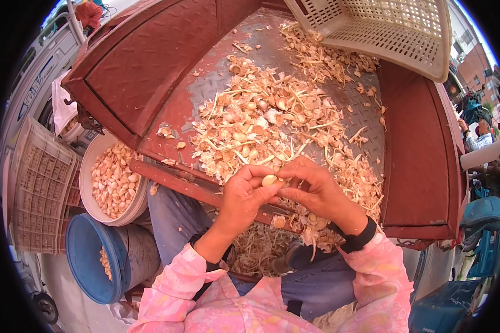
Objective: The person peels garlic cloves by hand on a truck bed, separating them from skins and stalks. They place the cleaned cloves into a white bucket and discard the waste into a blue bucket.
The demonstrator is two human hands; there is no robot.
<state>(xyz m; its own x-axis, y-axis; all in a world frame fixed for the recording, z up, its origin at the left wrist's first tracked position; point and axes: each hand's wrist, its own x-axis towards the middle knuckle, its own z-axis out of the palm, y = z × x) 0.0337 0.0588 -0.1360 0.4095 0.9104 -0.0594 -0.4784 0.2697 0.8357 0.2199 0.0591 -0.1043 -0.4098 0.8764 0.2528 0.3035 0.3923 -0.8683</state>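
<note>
Over the front edge of the red metal cart bed, my left hand pinches a pale garlic clove between thumb and fingers. My right hand meets it from the other side, its fingertips closed at the clove's right end; whether they grip the clove or a bit of skin is too small to tell. Just beyond both hands lies a heap of garlic skins, stalks and loose cloves on the cart bed.
A white bucket of cloves stands at the left, above a blue bucket with a few cloves. A beige perforated crate rests at the cart's top right. Plastic crates stand far left. A person is at far right.
</note>
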